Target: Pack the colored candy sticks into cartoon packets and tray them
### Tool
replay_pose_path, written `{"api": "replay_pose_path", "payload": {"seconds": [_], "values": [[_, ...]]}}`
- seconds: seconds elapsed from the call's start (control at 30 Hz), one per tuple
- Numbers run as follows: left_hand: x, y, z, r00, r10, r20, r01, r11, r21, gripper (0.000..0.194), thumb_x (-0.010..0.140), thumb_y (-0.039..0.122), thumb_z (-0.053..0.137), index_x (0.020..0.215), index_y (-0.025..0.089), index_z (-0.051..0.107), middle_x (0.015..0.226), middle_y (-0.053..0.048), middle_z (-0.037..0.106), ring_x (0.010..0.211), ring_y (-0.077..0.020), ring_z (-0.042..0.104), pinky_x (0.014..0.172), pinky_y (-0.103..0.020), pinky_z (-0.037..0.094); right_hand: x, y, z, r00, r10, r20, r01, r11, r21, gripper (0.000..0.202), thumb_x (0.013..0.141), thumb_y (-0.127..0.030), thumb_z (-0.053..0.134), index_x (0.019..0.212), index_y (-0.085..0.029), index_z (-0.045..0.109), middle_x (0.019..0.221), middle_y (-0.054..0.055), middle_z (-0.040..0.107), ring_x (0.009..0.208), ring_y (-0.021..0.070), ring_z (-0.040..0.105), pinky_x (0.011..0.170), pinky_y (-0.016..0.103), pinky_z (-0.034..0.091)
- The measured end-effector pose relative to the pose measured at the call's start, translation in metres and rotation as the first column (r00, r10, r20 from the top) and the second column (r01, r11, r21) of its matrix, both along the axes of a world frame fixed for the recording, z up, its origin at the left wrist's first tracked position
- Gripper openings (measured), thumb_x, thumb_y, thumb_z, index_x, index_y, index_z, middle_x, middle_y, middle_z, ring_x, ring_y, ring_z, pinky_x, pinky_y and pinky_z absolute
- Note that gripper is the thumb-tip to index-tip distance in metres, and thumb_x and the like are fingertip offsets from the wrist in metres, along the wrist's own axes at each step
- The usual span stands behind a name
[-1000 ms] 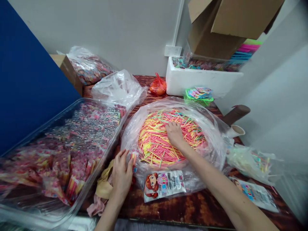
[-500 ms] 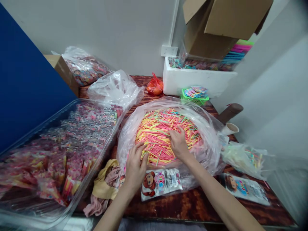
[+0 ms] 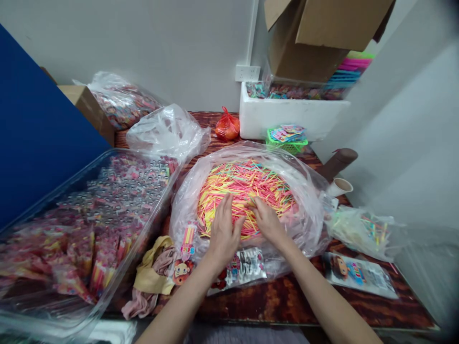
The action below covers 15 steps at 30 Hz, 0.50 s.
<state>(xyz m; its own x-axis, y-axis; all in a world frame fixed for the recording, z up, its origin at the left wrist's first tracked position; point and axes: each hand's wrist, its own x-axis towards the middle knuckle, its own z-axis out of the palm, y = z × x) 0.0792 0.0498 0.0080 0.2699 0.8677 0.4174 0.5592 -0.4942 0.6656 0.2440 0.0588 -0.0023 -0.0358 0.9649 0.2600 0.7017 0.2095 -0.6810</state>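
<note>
A large clear plastic bag [image 3: 186, 191], spread wide on the table, holds a heap of thin coloured sticks [image 3: 244, 174] in pink, yellow and green. Over the near side of the heap is my left hand [image 3: 225, 234], its fingers stretched forward and thumb apart. Close beside it, my right hand [image 3: 267, 220] has bent fingers closed at a few yellow sticks. Left of my left wrist lies a printed packet [image 3: 188, 243] with pink and yellow sticks showing through its window. Another silvery cartoon packet [image 3: 247, 265] lies flat, partly hidden by my left wrist.
A clear tub [image 3: 158, 210] of filled packets stands left, with a cloth [image 3: 154, 274] beside it. At right are a cartoon packet [image 3: 362, 277], a bag of sticks [image 3: 358, 229], a paper cup [image 3: 340, 187] and a brown bottle [image 3: 339, 162]. Behind stand a green basket [image 3: 287, 143] and white foam box [image 3: 294, 114].
My left hand has moved right and forward onto the heap, uncovering the packet at its left. My right hand has shifted slightly down, bringing both hands closer together. The view has shifted a little.
</note>
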Motion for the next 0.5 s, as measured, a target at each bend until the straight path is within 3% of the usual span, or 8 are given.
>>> {"api": "replay_pose_path", "payload": {"seconds": [0.1, 0.2, 0.27, 0.33, 0.4, 0.5], "values": [[0.013, -0.007, 0.002, 0.990, -0.103, -0.092, 0.113, 0.988, 0.110, 0.069, 0.096, 0.032, 0.044, 0.152, 0.016, 0.009, 0.159, -0.016, 0.018, 0.148, -0.0256, 0.012, 0.118, -0.050, 0.020, -0.013, -0.017, -0.011, 0.925, 0.074, -0.372, -0.074, 0.997, 0.015, 0.017, 0.095, -0.034, 0.041, 0.102, -0.023, 0.052, 0.096, 0.006, 0.068, 0.089, 0.0213, 0.065, 0.078, 0.032, 0.049], [0.022, -0.010, -0.004, 0.927, -0.294, -0.234, 0.315, 0.947, 0.058, 0.066, 0.096, 0.035, 0.044, 0.152, 0.019, 0.014, 0.157, -0.014, 0.026, 0.147, -0.0249, 0.019, 0.118, -0.052, 0.017, -0.019, -0.028, -0.032, 0.828, 0.093, -0.553, -0.098, 0.995, 0.021, 0.032, 0.090, -0.046, 0.048, 0.112, -0.024, 0.055, 0.105, 0.007, 0.067, 0.094, 0.0232, 0.063, 0.082, 0.033, 0.051], [0.020, -0.012, -0.008, 0.906, -0.353, -0.232, 0.365, 0.931, 0.009, 0.062, 0.096, 0.033, 0.043, 0.151, 0.019, 0.018, 0.155, -0.014, 0.031, 0.146, -0.0234, 0.022, 0.118, -0.050, 0.021, -0.017, -0.031, -0.041, 0.793, 0.060, -0.606, -0.091, 0.996, -0.020, 0.032, 0.089, -0.045, 0.050, 0.112, -0.023, 0.057, 0.106, 0.007, 0.068, 0.094, 0.0229, 0.063, 0.083, 0.034, 0.051], [0.011, -0.016, -0.009, 0.928, -0.333, -0.168, 0.337, 0.942, -0.009, 0.058, 0.096, 0.031, 0.042, 0.149, 0.018, 0.023, 0.154, -0.014, 0.032, 0.145, -0.0232, 0.025, 0.115, -0.047, 0.028, -0.012, -0.033, -0.045, 0.799, 0.014, -0.601, -0.075, 0.994, -0.077, 0.027, 0.090, -0.038, 0.050, 0.109, -0.023, 0.060, 0.103, 0.006, 0.068, 0.092, 0.0217, 0.063, 0.085, 0.034, 0.050], [-0.003, -0.024, -0.009, 0.960, -0.261, -0.104, 0.259, 0.965, -0.028, 0.048, 0.097, 0.028, 0.041, 0.143, 0.019, 0.036, 0.146, -0.014, 0.044, 0.137, -0.0239, 0.038, 0.109, -0.045, 0.036, -0.006, -0.036, -0.045, 0.828, -0.030, -0.559, -0.044, 0.992, -0.118, 0.020, 0.090, -0.031, 0.050, 0.103, -0.022, 0.061, 0.097, 0.004, 0.068, 0.090, 0.0205, 0.063, 0.084, 0.034, 0.049], [-0.026, -0.041, -0.016, 0.975, -0.174, -0.140, 0.162, 0.982, -0.092, 0.029, 0.096, 0.025, 0.044, 0.122, 0.020, 0.056, 0.116, -0.011, 0.062, 0.109, -0.0244, 0.056, 0.093, -0.042, 0.047, 0.000, -0.041, -0.045, 0.861, -0.073, -0.503, 0.003, 0.990, -0.138, 0.013, 0.089, -0.026, 0.051, 0.090, -0.021, 0.063, 0.087, 0.003, 0.067, 0.087, 0.0203, 0.063, 0.081, 0.033, 0.047]]}}
